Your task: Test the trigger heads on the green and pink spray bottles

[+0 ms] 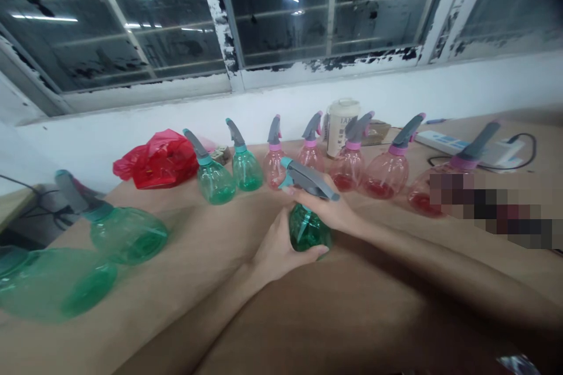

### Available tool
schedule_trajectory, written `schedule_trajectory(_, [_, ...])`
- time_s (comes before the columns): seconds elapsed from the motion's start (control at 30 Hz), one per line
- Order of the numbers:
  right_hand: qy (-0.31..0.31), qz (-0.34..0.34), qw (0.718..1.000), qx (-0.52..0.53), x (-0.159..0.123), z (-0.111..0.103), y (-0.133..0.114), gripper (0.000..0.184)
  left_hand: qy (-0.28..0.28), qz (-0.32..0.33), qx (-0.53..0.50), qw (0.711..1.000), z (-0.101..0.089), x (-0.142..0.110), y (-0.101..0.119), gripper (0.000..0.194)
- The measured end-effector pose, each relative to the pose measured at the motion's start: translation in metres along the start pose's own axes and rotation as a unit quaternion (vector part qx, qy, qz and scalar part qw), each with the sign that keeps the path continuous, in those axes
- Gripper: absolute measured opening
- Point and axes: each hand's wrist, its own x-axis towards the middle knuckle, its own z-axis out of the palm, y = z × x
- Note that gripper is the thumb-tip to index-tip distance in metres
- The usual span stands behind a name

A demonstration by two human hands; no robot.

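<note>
A green spray bottle (308, 228) with a grey trigger head stands on the brown table (197, 246) in the middle of the view. My left hand (281, 249) is wrapped round its round body from the left. My right hand (328, 208) closes over its neck, just under the grey spray head (308, 179).
Behind stand two green spray bottles (215, 179) and a row of several pink ones (387, 167). Two more green bottles (118, 228) sit at the left edge. A red plastic bag (160, 158), a beige cup (341, 126) and a white power strip (466, 149) lie near the wall.
</note>
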Motion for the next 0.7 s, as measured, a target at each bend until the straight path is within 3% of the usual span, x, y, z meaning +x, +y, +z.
schedule_trajectory(0.47, [-0.017, -0.032, 0.999, 0.031, -0.0004, -0.0006, 0.0049, 0.021, -0.003, -0.011, -0.004, 1.0, 0.0, -0.0005, 0.0011, 0.083])
schedule_trajectory(0.7, [-0.005, -0.015, 1.0, 0.019, -0.0018, 0.0002, 0.0047, 0.017, -0.011, -0.013, 0.004, 1.0, -0.0003, -0.0001, 0.0025, 0.085])
